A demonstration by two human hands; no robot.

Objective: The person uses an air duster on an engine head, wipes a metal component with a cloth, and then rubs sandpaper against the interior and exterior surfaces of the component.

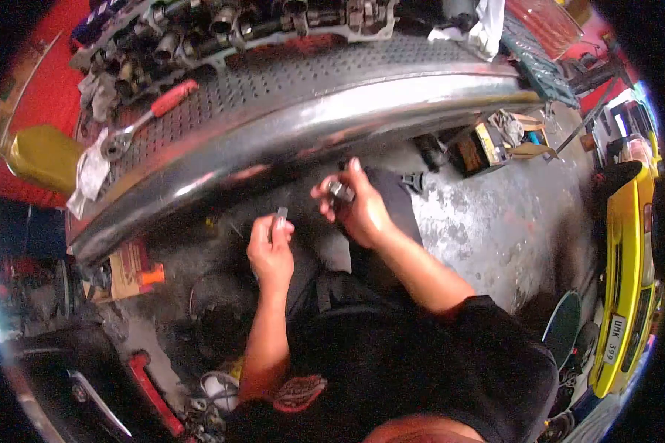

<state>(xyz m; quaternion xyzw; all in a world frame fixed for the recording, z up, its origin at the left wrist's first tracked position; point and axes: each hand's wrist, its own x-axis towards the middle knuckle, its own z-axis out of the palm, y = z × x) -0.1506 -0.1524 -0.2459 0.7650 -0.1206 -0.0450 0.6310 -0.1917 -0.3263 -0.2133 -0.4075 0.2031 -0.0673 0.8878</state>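
My left hand (271,255) is closed in front of my body, pinching a small grey metal piece (281,212) between thumb and fingers. To its right and a little higher, my right hand (363,210) curls around a short, shiny metal cylinder (340,192). Both hands are apart from each other, just below the rounded metal edge of the workbench (273,122). An engine cylinder head (233,37) lies on the bench's dimpled top. In front of it rests a ratchet (155,112) with a red handle.
A crumpled rag (92,173) and a yellow container (44,156) are at the bench's left end. On the floor to the right stands an open box (488,148) of parts. A yellow car bumper (621,273) stands at far right. A red bar (155,395) lies lower left.
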